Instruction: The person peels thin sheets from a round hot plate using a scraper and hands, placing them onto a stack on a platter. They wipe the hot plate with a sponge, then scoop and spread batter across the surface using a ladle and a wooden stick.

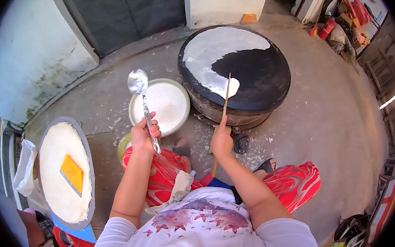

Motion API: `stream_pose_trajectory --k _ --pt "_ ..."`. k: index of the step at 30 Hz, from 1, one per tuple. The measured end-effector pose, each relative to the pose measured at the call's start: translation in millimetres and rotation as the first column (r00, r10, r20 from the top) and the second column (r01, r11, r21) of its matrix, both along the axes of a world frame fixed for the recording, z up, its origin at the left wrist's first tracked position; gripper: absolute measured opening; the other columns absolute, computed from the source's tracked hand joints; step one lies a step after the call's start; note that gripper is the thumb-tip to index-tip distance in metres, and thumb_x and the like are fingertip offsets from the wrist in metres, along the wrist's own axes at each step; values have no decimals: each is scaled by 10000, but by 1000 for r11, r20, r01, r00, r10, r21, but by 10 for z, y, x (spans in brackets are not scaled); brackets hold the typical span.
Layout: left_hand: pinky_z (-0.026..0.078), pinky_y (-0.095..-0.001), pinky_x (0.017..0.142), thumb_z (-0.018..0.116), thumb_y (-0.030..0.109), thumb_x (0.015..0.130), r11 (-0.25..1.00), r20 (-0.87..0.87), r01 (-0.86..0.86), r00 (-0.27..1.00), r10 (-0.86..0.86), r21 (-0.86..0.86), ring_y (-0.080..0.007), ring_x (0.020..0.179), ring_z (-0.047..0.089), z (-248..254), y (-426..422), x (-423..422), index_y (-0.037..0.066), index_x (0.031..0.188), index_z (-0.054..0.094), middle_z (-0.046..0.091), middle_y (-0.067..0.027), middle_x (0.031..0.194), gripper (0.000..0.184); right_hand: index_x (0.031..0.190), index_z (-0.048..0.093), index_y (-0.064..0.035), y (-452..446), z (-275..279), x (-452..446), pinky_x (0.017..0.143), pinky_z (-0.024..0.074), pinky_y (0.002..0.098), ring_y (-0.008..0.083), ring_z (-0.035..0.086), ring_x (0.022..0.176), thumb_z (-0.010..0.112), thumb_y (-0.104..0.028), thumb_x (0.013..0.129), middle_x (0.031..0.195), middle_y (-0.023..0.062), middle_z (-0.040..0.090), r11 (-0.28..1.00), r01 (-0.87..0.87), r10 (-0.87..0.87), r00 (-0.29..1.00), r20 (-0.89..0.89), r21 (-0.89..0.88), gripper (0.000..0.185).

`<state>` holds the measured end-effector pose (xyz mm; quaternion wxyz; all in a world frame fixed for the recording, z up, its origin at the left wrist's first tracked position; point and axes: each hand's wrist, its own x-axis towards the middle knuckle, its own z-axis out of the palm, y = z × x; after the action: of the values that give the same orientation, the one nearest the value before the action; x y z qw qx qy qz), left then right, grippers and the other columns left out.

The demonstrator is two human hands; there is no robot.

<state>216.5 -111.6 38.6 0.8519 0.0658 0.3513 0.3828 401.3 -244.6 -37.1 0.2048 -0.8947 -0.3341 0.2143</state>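
My left hand (146, 132) is closed round the handle of a metal ladle (138, 81), its bowl raised above the left rim of a basin (185, 118) of white batter (164, 106). In my right hand (222, 140) is a thin wooden spreader stick (226, 102), held over the near edge of a round black griddle (261, 77). White batter (198, 54) coats the griddle's left and far side in a curved band. A thick dab of it lies by the stick; the rest of the plate shows black.
At left, a round board (91, 185) bears a stack of pale flat sheets (61, 145) with a yellow scraper (71, 174) on top. A white bag (26, 165) stands beside it. Walls and a dark door (123, 11) lie beyond; clutter (342, 28) fills the far right corner.
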Motion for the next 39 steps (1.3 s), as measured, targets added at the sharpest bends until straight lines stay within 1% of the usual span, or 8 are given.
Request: stream_pose_trajectory --k 4,26,32,33,34,35,36,39 --pt "327 -231 403 308 211 931 1000 -5 -12 1000 12 10 -118 499 379 108 -118 90 -17 1058 469 451 -71 712 307 1385 -29 -63 206 -295 -62 652 470 431 363 598 749 409 8 772 900 248 572 967 -253 254 961 113 -18 756" --pt "326 -232 408 288 206 933 1000 -87 -13 996 11 -25 -119 498 377 -304 -220 461 -15 1050 464 454 -76 709 306 1389 93 -56 -552 -239 719 587 509 381 295 609 650 424 -64 804 839 179 562 943 -269 328 851 409 -197 672" --pt "327 -230 409 290 208 933 1000 -101 0 995 -1 -11 -114 497 375 -324 -254 528 -18 1054 468 452 -74 708 313 1377 246 -212 -735 -383 1368 466 450 365 248 577 530 459 -78 819 617 112 541 997 18 -45 906 420 70 611" --pt "325 -227 405 292 209 934 1000 -95 -4 996 2 -23 -110 493 374 -325 -255 538 -21 1056 468 449 -71 705 314 1350 311 -209 -675 -208 1365 448 432 332 196 556 511 476 -106 829 601 71 535 919 288 -241 951 -196 268 555" --pt "325 -227 405 292 209 934 1000 -96 -2 995 0 -24 -110 493 374 -330 -253 544 -21 1056 468 449 -71 705 314 1322 376 -206 -618 -116 1336 430 413 299 145 535 491 494 -134 840 584 30 528 763 596 -232 615 -754 252 502" --pt "326 -225 403 294 211 934 999 -87 -3 996 0 -41 -109 491 373 -335 -247 542 -22 1056 468 448 -70 704 315 1278 444 -212 -588 -239 1259 427 395 235 69 484 489 513 -169 844 585 -33 493 779 520 -160 704 -692 350 441" --pt "326 -223 402 297 213 934 998 -78 -4 997 -1 -55 -107 489 373 -335 -237 556 -23 1057 468 446 -69 704 316 1225 500 -275 -553 -804 1197 487 446 367 238 568 508 539 -172 792 662 105 590 835 245 -130 958 -257 492 447" --pt "329 -213 399 303 219 934 997 -84 -15 996 9 -70 -102 486 374 -316 -245 607 -21 1052 474 444 -65 704 318 1176 540 -291 -842 -344 1041 516 459 384 264 579 544 550 -173 768 660 107 594 948 -101 11 958 286 302 424"
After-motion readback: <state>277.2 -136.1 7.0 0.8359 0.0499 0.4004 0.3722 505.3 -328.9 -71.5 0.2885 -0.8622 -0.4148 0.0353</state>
